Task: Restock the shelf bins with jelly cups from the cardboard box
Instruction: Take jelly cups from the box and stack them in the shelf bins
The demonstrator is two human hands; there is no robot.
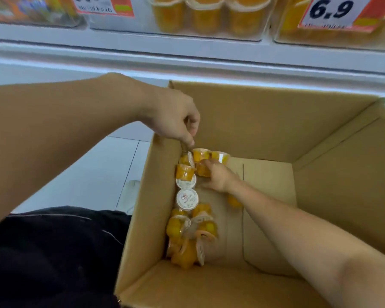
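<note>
Since the small yellow plastic jelly cups (pixel 188 197) lie along the brown cardboard box's (pixel 265 121) nine-o'clock wall, right hand (pixel 218 176) clasps one (light, slippery; grasp sidewalls); left hand (pixel 173 116) pinches the rim.

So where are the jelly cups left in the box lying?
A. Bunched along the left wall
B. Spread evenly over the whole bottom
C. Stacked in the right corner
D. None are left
A: the cups lie in a loose row against the left wall of the box, where both hands reach, the left hand from above and the right hand among the cups; most of the bottom is bare cardboard.
</note>
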